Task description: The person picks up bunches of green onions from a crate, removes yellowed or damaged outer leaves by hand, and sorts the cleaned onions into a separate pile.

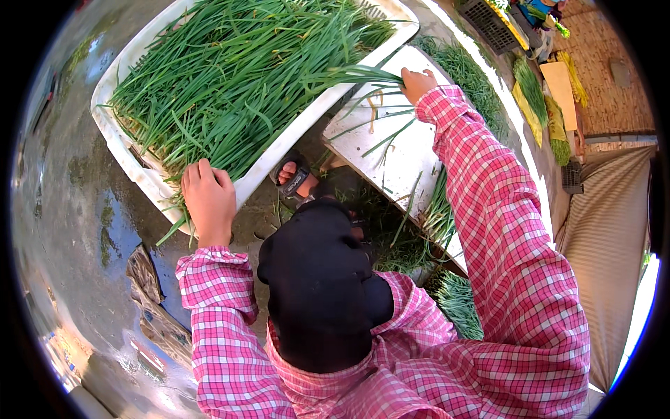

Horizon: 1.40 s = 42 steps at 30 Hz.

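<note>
A large white plastic tub (269, 150) at the upper left is heaped with long green chives (237, 77). At its near corner my left hand (209, 201) curls down among the stalk ends by the rim, its fingertips hidden. My right hand (419, 84) is closed on a small bunch of chives (359, 72), held by one end over a white board (363, 129). The bunch's leaves stretch left across the tub's edge. Some loose chive leaves (391, 140) lie on the board, and a further bundle (440, 209) rests at its near side, beside my right sleeve.
More greens lie beyond the board (467, 77) and below it on the right (455, 304). My sandalled foot (296, 178) is between tub and board. A dark crate (488, 24) stands at the upper right. Crumpled brown material (150, 293) lies on the wet floor at left.
</note>
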{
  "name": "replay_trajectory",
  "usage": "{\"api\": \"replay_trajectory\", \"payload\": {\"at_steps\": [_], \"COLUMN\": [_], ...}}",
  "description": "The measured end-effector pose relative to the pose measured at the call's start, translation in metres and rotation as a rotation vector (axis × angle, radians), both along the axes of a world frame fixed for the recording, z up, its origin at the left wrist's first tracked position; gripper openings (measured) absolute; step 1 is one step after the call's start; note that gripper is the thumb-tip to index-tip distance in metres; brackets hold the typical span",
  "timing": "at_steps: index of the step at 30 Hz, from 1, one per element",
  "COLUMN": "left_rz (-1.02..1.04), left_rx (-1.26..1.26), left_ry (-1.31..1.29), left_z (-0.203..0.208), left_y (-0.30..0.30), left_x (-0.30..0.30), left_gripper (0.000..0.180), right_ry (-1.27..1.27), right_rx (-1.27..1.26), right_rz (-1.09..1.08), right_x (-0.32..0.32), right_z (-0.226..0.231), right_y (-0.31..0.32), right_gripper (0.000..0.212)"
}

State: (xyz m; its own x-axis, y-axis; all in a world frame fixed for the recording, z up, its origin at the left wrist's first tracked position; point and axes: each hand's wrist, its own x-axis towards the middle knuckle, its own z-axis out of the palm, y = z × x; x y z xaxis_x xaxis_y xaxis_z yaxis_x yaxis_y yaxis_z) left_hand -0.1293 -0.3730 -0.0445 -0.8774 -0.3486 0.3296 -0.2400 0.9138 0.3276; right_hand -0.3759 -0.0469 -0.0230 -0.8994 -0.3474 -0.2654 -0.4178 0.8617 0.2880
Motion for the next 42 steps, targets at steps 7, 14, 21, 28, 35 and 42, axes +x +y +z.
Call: {"api": "replay_trajectory", "payload": {"at_steps": [7, 14, 21, 28, 35, 42], "left_rz": [0.034, 0.039, -0.133, -0.268, -1.013, -1.176], "left_rx": [-0.013, -0.01, -0.304, -0.056, 0.847, 1.372], "left_ry": [-0.017, -0.042, 0.195, 0.245, -0.415, -0.567], "left_z": [0.006, 0.003, 0.013, 0.079, 0.192, 0.15], "left_y": [0.001, 0.003, 0.01, 0.043, 0.221, 0.294], "left_x": [0.003, 0.0, 0.0, -0.014, 0.042, 0.1], "left_gripper": [0.012, 0.029, 0.035, 0.022, 0.035, 0.031], "right_ry": [0.272, 0.002, -0.449, -0.763, -0.766, -0.417], "right_rx": [-0.445, -1.624, -2.071, -2.068, -2.12, -2.097], "right_rz": [0.038, -0.325, -0.736, -0.699, -0.59, -0.398], "right_x": [0.005, 0.072, 0.185, 0.272, 0.316, 0.334], "right_z": [0.101, 0.233, 0.241, 0.212, 0.217, 0.183], "right_y": [0.025, 0.114, 0.169, 0.154, 0.125, 0.105], "right_gripper": [0.016, 0.018, 0.021, 0.019, 0.026, 0.017]}}
